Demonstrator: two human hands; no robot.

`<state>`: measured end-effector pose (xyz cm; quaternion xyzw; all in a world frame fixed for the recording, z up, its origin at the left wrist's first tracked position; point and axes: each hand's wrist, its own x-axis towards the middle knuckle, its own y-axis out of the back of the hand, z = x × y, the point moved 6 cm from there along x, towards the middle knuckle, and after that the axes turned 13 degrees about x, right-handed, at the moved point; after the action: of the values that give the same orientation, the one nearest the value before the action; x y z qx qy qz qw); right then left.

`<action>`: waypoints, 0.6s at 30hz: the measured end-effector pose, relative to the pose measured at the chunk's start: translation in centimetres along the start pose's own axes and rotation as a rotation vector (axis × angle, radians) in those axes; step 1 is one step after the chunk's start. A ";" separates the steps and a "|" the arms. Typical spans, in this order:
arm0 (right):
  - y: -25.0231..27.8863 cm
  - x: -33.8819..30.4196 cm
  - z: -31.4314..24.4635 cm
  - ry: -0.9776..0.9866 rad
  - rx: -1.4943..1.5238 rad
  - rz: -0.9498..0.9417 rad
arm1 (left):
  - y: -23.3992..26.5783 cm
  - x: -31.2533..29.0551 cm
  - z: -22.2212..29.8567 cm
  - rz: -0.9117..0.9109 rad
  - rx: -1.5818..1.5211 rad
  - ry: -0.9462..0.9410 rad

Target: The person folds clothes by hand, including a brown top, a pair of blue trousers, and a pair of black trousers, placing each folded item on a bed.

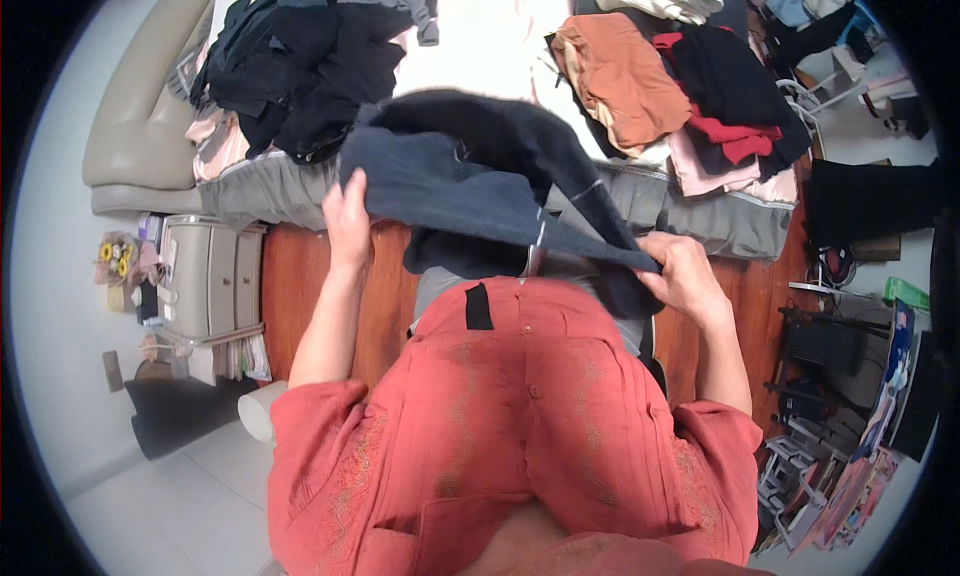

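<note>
A dark blue garment [455, 184] is stretched in front of my waist, denim-like on its near face and darker inside. Its exact kind is unclear. My left hand [347, 216] grips its left end, thumb on the near face. At the right, my right hand [681, 273] pinches a narrow corner with curled fingers. Between my hands the cloth sags, its lower part hanging near my legs, partly hidden by my red top [525, 396]. The garment's far edge arches up toward the bed.
Ahead stands a bed [480, 36] with a pile of dark clothes [310, 66] on its left. Stacked on its right are an orange garment [620, 81] and black and red ones [735, 96]. A bedside cabinet [205, 276] stands left; folding stools [800, 476] stand right.
</note>
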<state>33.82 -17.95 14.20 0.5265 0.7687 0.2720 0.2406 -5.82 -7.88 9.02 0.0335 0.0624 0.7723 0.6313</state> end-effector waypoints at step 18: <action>-5.3 -2.7 3.7 -0.192 0.045 -0.098 | -7.2 2.3 -11.7 -0.879 1.074 -0.423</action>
<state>33.54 -21.43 8.09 0.5170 0.7729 0.1908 0.3143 -0.79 -4.79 -3.58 0.4594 0.3176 0.2870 0.7783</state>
